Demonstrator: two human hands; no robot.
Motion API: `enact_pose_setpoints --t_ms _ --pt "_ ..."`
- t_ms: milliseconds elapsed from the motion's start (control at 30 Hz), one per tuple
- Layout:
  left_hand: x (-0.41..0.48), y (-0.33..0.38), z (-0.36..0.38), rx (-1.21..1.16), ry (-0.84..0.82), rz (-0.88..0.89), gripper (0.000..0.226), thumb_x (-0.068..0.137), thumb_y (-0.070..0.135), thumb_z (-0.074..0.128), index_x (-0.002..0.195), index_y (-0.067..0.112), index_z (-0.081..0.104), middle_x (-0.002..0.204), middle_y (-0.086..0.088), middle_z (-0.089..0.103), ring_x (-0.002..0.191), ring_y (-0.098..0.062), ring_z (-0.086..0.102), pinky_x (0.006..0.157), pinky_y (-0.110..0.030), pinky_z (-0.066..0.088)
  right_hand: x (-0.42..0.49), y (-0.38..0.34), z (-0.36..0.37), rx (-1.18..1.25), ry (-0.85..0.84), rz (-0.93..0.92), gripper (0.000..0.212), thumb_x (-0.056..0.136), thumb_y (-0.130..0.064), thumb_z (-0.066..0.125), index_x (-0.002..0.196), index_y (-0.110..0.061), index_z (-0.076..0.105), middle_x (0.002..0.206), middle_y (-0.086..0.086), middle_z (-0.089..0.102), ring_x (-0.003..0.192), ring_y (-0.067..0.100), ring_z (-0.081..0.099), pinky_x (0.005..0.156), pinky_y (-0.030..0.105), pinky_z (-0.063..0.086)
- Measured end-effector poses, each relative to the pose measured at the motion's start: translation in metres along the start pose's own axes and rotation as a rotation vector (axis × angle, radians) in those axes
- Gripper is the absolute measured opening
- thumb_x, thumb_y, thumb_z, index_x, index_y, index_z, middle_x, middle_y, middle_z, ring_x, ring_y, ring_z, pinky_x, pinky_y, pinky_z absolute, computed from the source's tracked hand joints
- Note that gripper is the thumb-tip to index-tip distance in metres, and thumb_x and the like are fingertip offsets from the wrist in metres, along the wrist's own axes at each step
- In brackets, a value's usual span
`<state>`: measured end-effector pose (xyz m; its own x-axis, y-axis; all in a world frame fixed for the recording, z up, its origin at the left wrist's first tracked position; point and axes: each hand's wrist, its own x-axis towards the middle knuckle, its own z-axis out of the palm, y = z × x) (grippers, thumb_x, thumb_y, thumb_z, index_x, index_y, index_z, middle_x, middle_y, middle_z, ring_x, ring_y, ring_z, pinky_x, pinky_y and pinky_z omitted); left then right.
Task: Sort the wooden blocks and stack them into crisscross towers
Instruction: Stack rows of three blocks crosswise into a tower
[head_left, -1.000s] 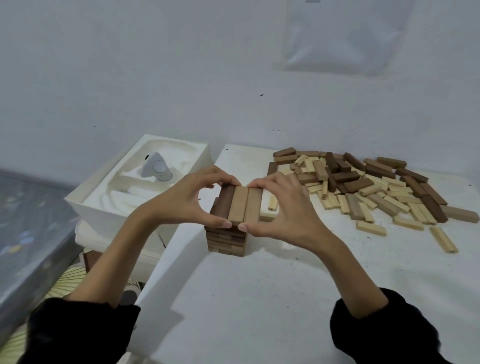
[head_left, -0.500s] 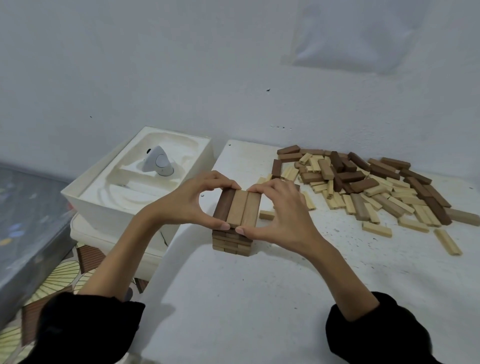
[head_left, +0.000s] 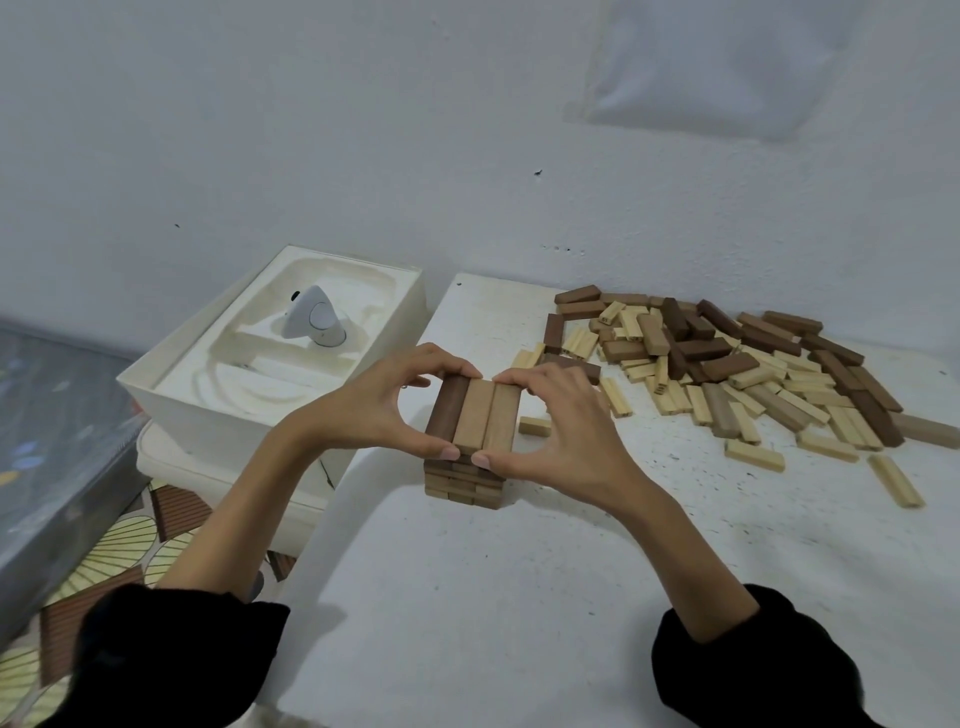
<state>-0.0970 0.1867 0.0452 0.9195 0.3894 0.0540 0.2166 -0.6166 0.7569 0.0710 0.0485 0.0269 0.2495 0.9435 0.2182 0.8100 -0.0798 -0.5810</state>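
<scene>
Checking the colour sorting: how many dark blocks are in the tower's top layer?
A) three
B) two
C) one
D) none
C: the top layer has a single dark block at its left edge, beside two tan blocks.

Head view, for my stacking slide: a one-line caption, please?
Left hand and right hand pinch the top layer of a crisscross tower, loose blocks heaped on the white table.
</scene>
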Motion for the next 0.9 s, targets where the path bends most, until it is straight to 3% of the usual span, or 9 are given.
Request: enact_pose_setpoints --t_ms 233,400,567,700,833,900 --pt "-0.002 0.003 0.0 0.005 -0.004 -0.022 0.074 0.055 0.051 0.077 0.124 0.039 0.052 0.125 0.015 0.053 0.123 -0.004 0.046 0.105 -0.026 0.035 0.0 -0.002 -0.004 0.026 -0.005 0.006 0.094 0.044 -0.082 0.048 0.127 -0.036 0.048 0.118 -0.018 0.045 0.108 0.0 0.031 0.094 0.031 0.031" --pt "-0.002 0.013 -0.005 0.029 0.051 -0.018 0.078 0.057 0.054 0.075 0.128 0.037 0.051 0.121 0.015 0.057 0.121 -0.005 0.048 0.108 -0.034 0.034 -0.005 -0.002 -0.019 0.07 0.017 -0.011 0.09 0.044 -0.079 0.053 0.125 -0.038 0.049 0.117 -0.022 0.046 0.113 0.0 0.032 0.092 0.026 0.026" --pt "0.007 0.04 -0.002 0.076 0.045 0.037 0.062 0.065 0.058 0.068 0.122 0.036 0.056 0.118 0.015 0.058 0.118 -0.005 0.05 0.102 -0.021 0.035 -0.018 0.006 -0.045 0.085 0.054 -0.018 0.076 0.054 -0.065 0.073 0.122 -0.036 0.053 0.119 -0.021 0.049 0.116 0.002 0.035 0.1 0.033 0.031" --pt "0.022 0.065 0.008 0.154 0.028 0.081 0.058 0.066 0.061 0.066 0.119 0.039 0.058 0.115 0.016 0.058 0.116 -0.006 0.05 0.101 -0.026 0.038 -0.037 0.023 -0.068 0.134 0.079 -0.02 0.064 0.055 -0.065 0.073 0.113 -0.051 0.049 0.115 -0.035 0.043 0.115 -0.005 0.036 0.089 0.011 0.027" --pt "0.036 0.083 0.03 0.259 0.003 0.131 0.044 0.068 0.066 0.062 0.111 0.059 0.053 0.114 0.02 0.057 0.114 -0.005 0.047 0.098 -0.03 0.039 -0.062 0.047 -0.089 0.16 0.087 0.033 0.063 0.06 -0.065 0.074 0.115 -0.048 0.05 0.12 -0.027 0.046 0.116 -0.001 0.037 0.09 0.017 0.03" --pt "0.043 0.091 0.05 0.329 0.067 0.153 0.051 0.07 0.068 0.057 0.118 0.049 0.057 0.116 0.018 0.055 0.113 -0.004 0.043 0.098 -0.028 0.036 -0.075 0.064 -0.098 0.146 0.107 0.059 0.061 0.062 -0.063 0.073 0.117 -0.043 0.053 0.12 -0.023 0.048 0.116 0.0 0.038 0.089 0.014 0.03"
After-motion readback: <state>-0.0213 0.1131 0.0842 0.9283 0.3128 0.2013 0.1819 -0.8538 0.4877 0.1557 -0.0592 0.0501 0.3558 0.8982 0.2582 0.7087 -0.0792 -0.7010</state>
